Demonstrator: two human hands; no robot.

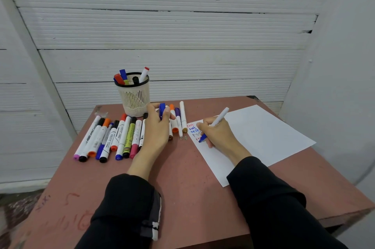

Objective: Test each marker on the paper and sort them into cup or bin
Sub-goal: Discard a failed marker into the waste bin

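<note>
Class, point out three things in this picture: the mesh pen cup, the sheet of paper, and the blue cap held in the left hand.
Mesh pen cup [135, 99]: head view, on its white mesh wall.
Sheet of paper [263, 133]: head view, on its bare middle.
Blue cap [162, 109]: head view, on its upper part above the fingers.

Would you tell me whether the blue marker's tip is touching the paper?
Touching: the head view shows the blue marker tip pressed onto the paper amid written words.
</note>
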